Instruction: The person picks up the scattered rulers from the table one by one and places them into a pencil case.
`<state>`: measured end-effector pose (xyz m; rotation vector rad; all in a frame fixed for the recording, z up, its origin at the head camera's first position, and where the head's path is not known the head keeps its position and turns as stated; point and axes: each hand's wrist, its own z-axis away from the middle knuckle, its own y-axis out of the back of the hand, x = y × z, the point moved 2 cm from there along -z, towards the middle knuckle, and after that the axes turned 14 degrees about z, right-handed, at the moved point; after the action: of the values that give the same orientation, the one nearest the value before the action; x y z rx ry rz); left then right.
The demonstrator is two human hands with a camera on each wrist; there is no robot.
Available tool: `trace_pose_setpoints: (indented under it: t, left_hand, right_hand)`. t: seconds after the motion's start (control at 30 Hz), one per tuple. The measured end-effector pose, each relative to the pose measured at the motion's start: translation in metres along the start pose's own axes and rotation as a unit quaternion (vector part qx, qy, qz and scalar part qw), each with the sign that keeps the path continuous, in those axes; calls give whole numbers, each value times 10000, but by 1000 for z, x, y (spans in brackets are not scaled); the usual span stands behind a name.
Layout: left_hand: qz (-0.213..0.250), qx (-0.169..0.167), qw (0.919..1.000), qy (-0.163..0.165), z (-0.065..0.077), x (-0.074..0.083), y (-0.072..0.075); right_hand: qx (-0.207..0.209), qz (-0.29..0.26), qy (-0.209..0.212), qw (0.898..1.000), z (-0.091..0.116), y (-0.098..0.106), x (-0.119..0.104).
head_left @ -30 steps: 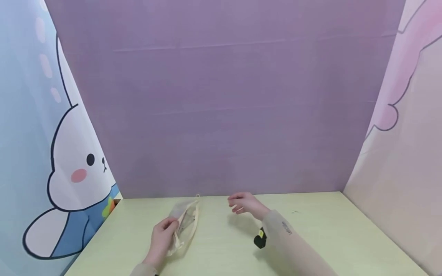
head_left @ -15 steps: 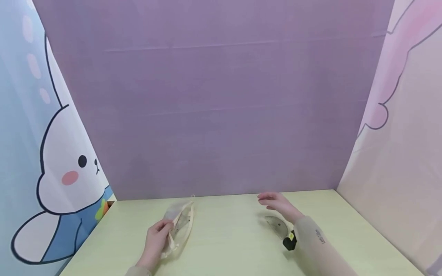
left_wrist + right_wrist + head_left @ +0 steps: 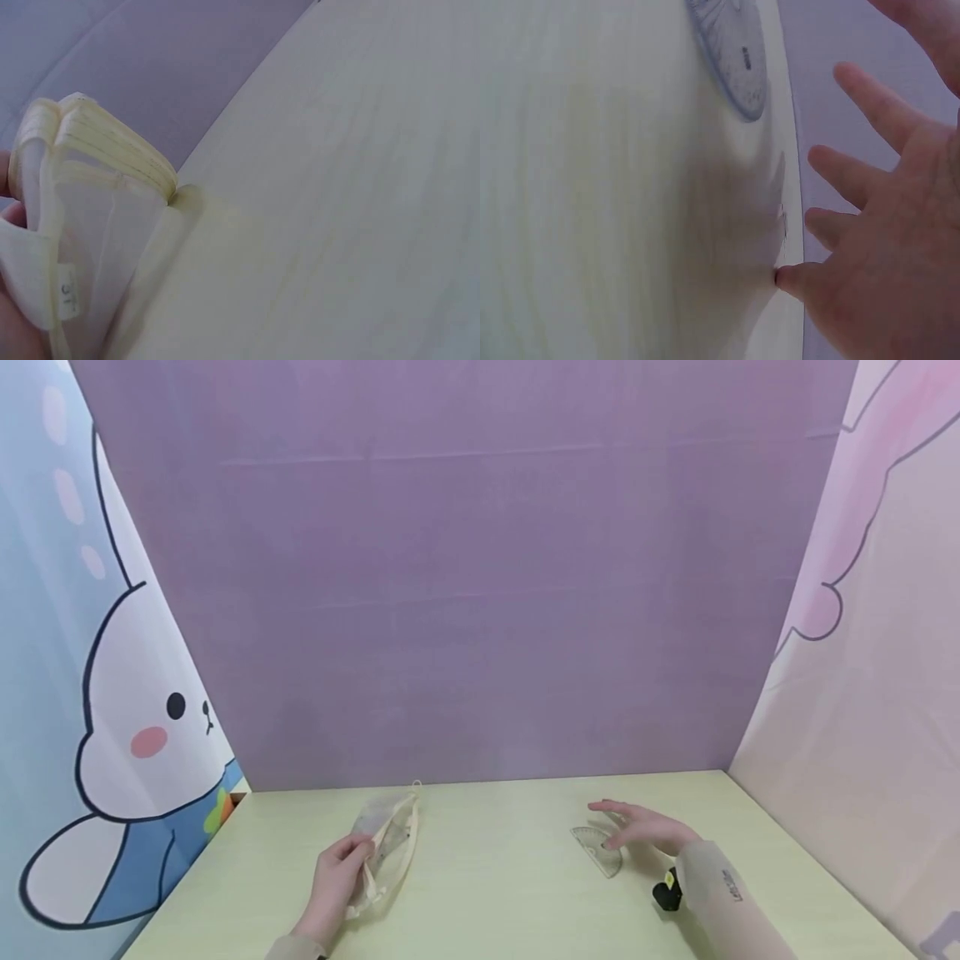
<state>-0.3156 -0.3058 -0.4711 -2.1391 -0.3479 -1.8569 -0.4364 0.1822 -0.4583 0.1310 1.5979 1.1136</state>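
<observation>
My left hand (image 3: 339,875) pinches the cream edge of a sheer drawstring pouch (image 3: 399,845), its mouth gaping; a small white label (image 3: 67,291) hangs on its side in the left wrist view. On the right, a clear half-round protractor (image 3: 597,850) lies on the table. Over its right end hovers my right hand (image 3: 647,828), fingers spread and thumb overlapping it in the head view. From the right wrist view, the protractor (image 3: 736,56) sits above a hand shadow, and the right hand (image 3: 900,225) grips nothing.
The pale yellow-green table (image 3: 487,893) ends at a purple backdrop (image 3: 480,610). Printed cartoon cloths hang at the left (image 3: 157,735) and right (image 3: 862,735). A black wrist device (image 3: 667,891) hangs under the right sleeve (image 3: 723,893).
My right hand has moved rightward, then lowered toward the protractor with its fingers spreading. The protractor has come into sight from behind the right arm. My left hand still holds the pouch.
</observation>
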Motion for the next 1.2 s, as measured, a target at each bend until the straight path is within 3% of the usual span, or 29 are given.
trace_pose_setpoints:
  t: [0.2,0.5,1.2]
  left_hand:
    - [7,8,10000,7,0,1,-1]
    - [-7,6,10000,47,0,0,-1]
    - [34,-2,10000,-9,-1,-1,-1]
  right_hand:
    - [-246,532,-203,9981,-2,-8,3]
    - [-380,901,-133,9951,-1,-13,2]
    - [275,1593,-408,9860,-4,-23,-11]
